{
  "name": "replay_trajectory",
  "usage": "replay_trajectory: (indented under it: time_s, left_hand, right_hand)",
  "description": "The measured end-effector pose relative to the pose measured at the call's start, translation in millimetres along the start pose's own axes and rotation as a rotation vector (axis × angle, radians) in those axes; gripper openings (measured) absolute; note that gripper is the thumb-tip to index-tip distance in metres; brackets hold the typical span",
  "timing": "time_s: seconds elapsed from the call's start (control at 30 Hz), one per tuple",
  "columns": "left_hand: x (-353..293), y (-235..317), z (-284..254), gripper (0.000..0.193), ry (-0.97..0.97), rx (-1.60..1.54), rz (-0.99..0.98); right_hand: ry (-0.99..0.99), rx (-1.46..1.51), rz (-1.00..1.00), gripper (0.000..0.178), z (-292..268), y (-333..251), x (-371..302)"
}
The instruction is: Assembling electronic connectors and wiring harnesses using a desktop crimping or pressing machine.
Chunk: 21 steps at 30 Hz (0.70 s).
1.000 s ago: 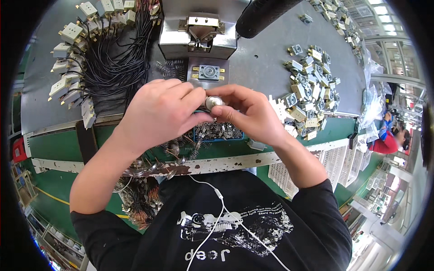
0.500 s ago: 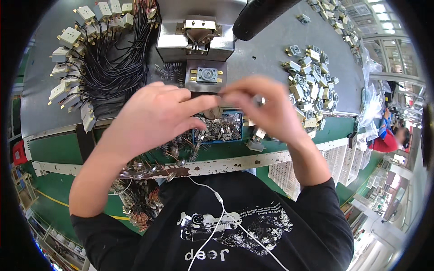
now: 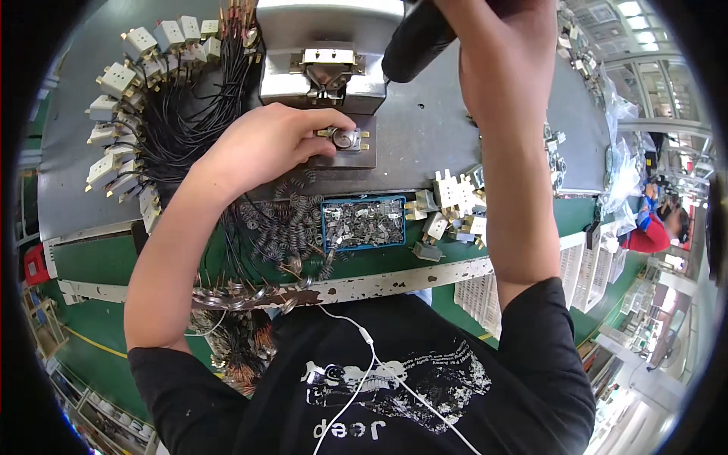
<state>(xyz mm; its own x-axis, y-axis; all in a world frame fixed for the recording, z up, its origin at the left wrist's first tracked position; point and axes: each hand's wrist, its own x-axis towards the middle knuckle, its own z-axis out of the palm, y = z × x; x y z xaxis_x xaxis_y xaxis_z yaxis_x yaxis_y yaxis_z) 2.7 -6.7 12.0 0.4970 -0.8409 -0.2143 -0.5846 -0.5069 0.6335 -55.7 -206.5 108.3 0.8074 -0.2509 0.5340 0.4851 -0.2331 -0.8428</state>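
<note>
The left hand (image 3: 265, 145) pinches one round metal piece (image 3: 345, 139) between thumb and finger, seated over one terminal block (image 3: 356, 144); the fingers hide much of the block, leaving two brass tabs (image 3: 365, 135) plain on its right side. Beneath the grip lies one metal plate (image 3: 356, 161). Just beyond it stands one steel press (image 3: 322, 29), cut off above; ahead and right is one black handle (image 3: 417, 45). The right hand (image 3: 509, 26), also cut off there, is near the handle, and I cannot tell whether it grips it. Nearer the body than the grip sit one blue tray (image 3: 364, 246) of uncountable small clips and tangled coil springs (image 3: 292, 220). To the right, the right forearm (image 3: 519, 174) blocks part of the loose white blocks (image 3: 457, 193); well left, black cables (image 3: 174, 129) run among overlapping pale sockets (image 3: 119, 79), roughly a dozen.
</note>
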Motion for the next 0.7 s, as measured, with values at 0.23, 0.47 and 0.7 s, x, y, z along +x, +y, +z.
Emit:
replay_trajectory:
  time_s: [0.23,0.47,0.7]
  left_hand:
    - [-1,0,3,0.032,0.019,0.186,0.051]
    - [-10,1,14,0.035,0.110,0.205,0.079]
    - [-12,1,15,0.035,0.097,0.211,0.049]
  right_hand:
    - [0.093,-0.060,-0.082,0.021,15,1,-4]
    - [0.128,0.005,-0.090,0.020,27,-8,-6]
    - [0.178,0.095,-0.100,0.014,50,-3,-3]
